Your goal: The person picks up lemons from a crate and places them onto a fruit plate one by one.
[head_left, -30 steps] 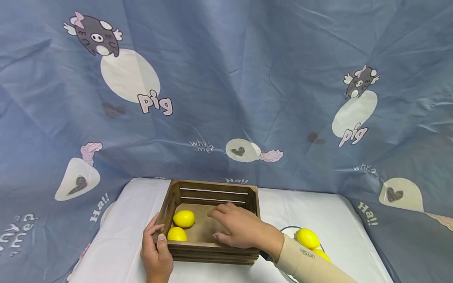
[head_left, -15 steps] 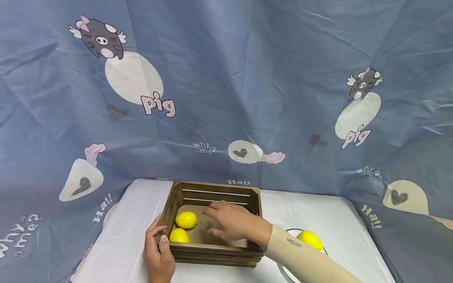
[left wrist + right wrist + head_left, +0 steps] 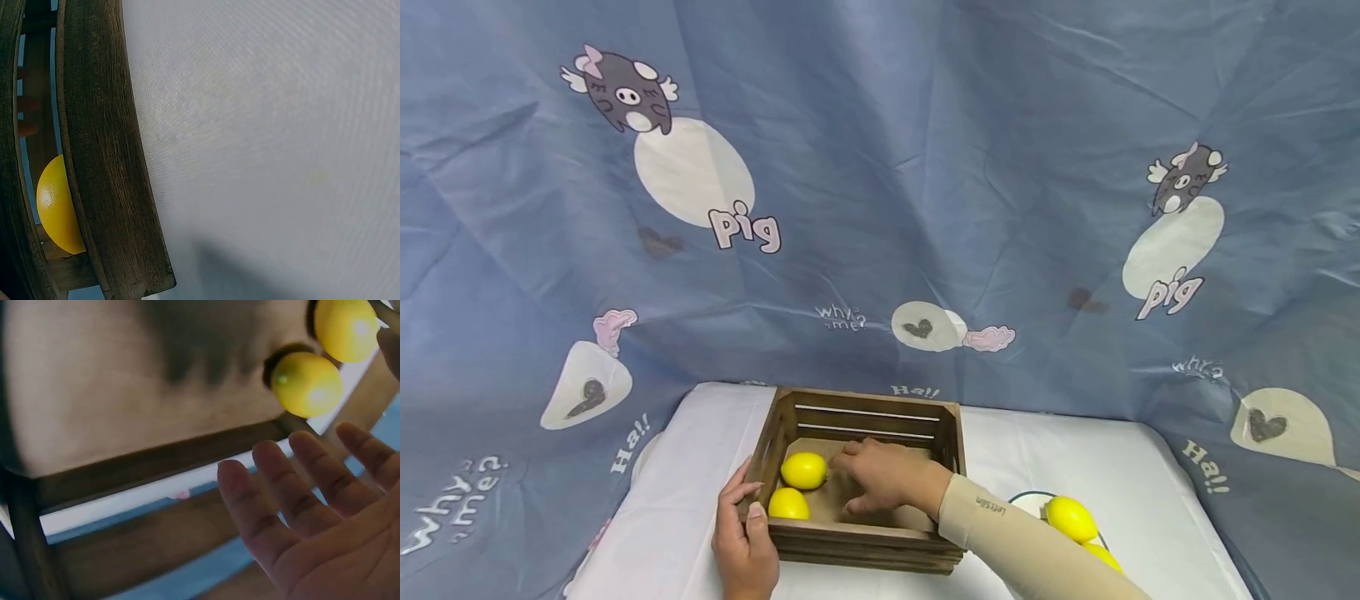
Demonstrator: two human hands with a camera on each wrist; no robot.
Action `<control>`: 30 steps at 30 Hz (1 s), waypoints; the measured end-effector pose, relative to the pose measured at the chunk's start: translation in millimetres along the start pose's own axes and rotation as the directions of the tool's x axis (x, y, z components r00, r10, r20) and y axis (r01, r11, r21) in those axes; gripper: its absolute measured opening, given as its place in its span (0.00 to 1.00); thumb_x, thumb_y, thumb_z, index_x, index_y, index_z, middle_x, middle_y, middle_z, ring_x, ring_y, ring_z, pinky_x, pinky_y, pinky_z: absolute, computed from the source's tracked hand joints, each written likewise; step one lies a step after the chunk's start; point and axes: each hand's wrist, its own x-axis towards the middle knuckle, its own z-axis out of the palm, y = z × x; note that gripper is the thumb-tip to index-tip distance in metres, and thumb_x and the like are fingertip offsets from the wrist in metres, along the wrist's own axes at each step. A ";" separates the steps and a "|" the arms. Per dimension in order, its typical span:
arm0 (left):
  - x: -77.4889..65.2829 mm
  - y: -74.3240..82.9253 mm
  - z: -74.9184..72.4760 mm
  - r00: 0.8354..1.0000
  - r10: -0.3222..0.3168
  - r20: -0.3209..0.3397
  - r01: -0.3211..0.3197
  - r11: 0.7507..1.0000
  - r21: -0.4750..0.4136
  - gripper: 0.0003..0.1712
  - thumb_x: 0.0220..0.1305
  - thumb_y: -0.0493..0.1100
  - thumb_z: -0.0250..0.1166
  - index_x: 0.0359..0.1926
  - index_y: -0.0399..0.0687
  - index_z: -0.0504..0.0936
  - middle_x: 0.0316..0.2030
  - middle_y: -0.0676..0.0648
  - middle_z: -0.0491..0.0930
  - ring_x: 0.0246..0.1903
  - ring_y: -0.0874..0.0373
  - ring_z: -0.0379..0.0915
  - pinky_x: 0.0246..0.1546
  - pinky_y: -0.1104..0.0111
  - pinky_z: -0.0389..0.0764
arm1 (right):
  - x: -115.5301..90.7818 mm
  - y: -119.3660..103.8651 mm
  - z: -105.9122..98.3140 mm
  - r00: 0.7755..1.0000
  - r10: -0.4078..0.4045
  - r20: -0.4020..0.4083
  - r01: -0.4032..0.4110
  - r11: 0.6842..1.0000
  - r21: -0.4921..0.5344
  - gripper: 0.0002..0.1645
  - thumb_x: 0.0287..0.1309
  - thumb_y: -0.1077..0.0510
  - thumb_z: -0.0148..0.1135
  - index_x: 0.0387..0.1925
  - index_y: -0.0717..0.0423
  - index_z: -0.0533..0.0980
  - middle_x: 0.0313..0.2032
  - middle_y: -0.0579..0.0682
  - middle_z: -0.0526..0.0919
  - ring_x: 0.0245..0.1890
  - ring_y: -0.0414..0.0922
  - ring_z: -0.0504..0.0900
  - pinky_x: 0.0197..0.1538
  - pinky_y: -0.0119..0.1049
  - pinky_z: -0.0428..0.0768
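A dark wooden crate (image 3: 868, 550) with slatted sides stands on the table, two lemons lying along its left side: a rear one (image 3: 804, 471) and a front one (image 3: 789, 504). My left hand (image 3: 745, 533) grips the crate's front left corner, thumb at the front rim and fingertips over the left wall. Inside the crate, my right hand (image 3: 887, 477) hovers over the brown bottom, fingers pointing at the lemons. In the right wrist view its fingers (image 3: 300, 506) are spread and relaxed, holding nothing. Through a slat gap in the left wrist view, one lemon (image 3: 57, 206) shows.
Right of the crate, a white plate with a dark rim (image 3: 1032, 502) bears two lemons (image 3: 1071, 520), partly behind the right sleeve (image 3: 1022, 533). White cloth (image 3: 1060, 450) covers the table. A blue printed curtain (image 3: 880, 208) hangs behind and around it.
My right hand has moved left and lower inside the crate, toward the lemons. My left hand keeps its grip on the corner. The head view has shifted slightly.
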 end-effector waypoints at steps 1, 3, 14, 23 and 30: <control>-0.7 -0.5 0.3 1.000 0.004 0.001 -0.004 1.000 0.002 0.12 0.69 0.31 0.50 0.48 0.30 0.76 0.66 0.41 0.78 0.61 0.65 0.72 0.62 0.78 0.66 | 0.8 0.9 2.6 1.000 -0.006 0.010 0.006 1.000 0.009 0.40 0.59 0.40 0.75 0.69 0.46 0.75 0.60 0.44 0.80 0.54 0.42 0.81 0.55 0.33 0.80; -1.3 -1.4 0.6 1.000 0.011 -0.004 -0.011 1.000 0.007 0.12 0.69 0.31 0.50 0.48 0.30 0.76 0.66 0.41 0.78 0.62 0.64 0.72 0.63 0.77 0.66 | 2.9 1.7 5.7 0.999 -0.029 0.026 0.028 0.999 0.033 0.40 0.59 0.40 0.75 0.70 0.47 0.75 0.61 0.44 0.79 0.55 0.40 0.81 0.57 0.32 0.79; -2.5 -1.7 0.0 1.000 -0.015 0.007 0.015 1.000 0.021 0.12 0.69 0.31 0.50 0.48 0.30 0.76 0.67 0.42 0.78 0.68 0.62 0.68 0.70 0.74 0.61 | 5.2 -13.4 11.9 0.991 -0.036 0.126 0.044 0.997 -0.057 0.37 0.56 0.46 0.78 0.67 0.37 0.77 0.54 0.41 0.80 0.50 0.35 0.80 0.52 0.28 0.79; -3.0 -2.5 -0.8 0.999 -0.040 0.029 0.039 0.999 0.024 0.13 0.70 0.33 0.50 0.50 0.31 0.76 0.68 0.43 0.76 0.69 0.61 0.67 0.71 0.73 0.61 | 4.2 -21.9 16.8 0.988 -0.044 0.145 0.064 0.988 -0.137 0.26 0.64 0.56 0.71 0.62 0.34 0.80 0.47 0.40 0.83 0.44 0.35 0.83 0.45 0.31 0.82; -2.6 0.2 -0.9 0.998 -0.058 0.028 0.057 0.998 0.015 0.12 0.70 0.32 0.50 0.49 0.31 0.75 0.68 0.42 0.76 0.69 0.63 0.67 0.71 0.73 0.61 | 6.9 -22.4 17.9 0.988 0.043 0.149 -0.022 0.990 -0.143 0.33 0.58 0.53 0.76 0.64 0.39 0.76 0.48 0.41 0.82 0.42 0.39 0.83 0.43 0.34 0.83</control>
